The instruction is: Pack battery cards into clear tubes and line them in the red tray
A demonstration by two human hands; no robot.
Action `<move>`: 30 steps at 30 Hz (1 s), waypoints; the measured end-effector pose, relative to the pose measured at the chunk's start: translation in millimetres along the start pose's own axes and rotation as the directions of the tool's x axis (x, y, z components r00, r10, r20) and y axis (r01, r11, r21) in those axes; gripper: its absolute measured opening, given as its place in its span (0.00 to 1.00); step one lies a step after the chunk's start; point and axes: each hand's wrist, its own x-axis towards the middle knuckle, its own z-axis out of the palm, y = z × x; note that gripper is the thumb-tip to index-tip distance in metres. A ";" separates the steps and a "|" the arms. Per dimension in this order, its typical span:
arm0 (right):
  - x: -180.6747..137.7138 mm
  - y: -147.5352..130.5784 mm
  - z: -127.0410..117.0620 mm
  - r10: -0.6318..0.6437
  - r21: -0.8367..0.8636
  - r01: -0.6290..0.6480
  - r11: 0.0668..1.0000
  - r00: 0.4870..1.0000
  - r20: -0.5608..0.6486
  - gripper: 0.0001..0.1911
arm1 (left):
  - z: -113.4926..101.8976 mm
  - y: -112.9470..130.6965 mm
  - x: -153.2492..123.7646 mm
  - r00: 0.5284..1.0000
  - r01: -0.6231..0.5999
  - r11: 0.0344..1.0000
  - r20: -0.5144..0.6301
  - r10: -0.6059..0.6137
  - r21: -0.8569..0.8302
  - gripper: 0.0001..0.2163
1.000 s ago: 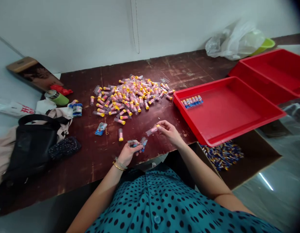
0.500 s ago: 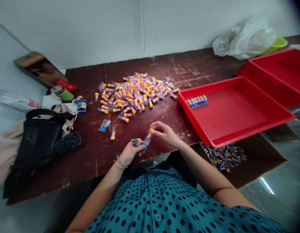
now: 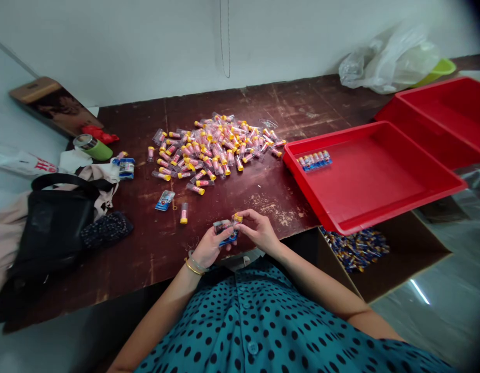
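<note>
Close to the table's front edge, my left hand [image 3: 208, 247] is closed on a small stack of blue printed packets [image 3: 228, 239], thumb on top. My right hand [image 3: 263, 234] pinches a clear tube with a yellow cap [image 3: 237, 218]. The tube's lower part is at the blue packet and mostly hidden, so I cannot tell how far inside it sits. Left of my hands, another yellow-capped tube [image 3: 184, 213] lies alone beside blue packets [image 3: 164, 200]. Beyond them spreads a heap of yellow-capped tubes with pink contents [image 3: 214, 145].
To the right, a red tray [image 3: 364, 176] holds a row of blue-wrapped tubes [image 3: 315, 160]. Below it, a cardboard box [image 3: 410, 256] contains many wrapped tubes. A black bag [image 3: 61, 217], a green-bodied cup [image 3: 94, 147] and more blue packets [image 3: 126, 168] occupy the left side.
My right hand has moved down and slightly left, bringing the tube lower against the blue packet, with its cap now just above it. The view has shifted slightly.
</note>
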 end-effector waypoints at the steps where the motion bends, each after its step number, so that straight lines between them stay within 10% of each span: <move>1: 0.6 0.4 -0.7 -0.004 0.002 0.004 1.000 1.000 0.001 0.14 | 0.5 0.2 0.2 1.000 -0.001 1.000 0.001 0.001 0.002 0.18; 24: 6.1 -8.2 -12.5 0.069 0.223 -0.074 0.972 0.997 0.030 0.12 | 14.9 2.6 13.6 1.000 0.011 0.999 0.007 -0.011 0.031 0.17; 30: 50.9 -38.0 -128.5 -0.011 0.179 0.060 0.982 0.964 -0.265 0.11 | 20.3 9.0 22.9 0.998 0.061 0.998 0.028 -0.062 0.032 0.17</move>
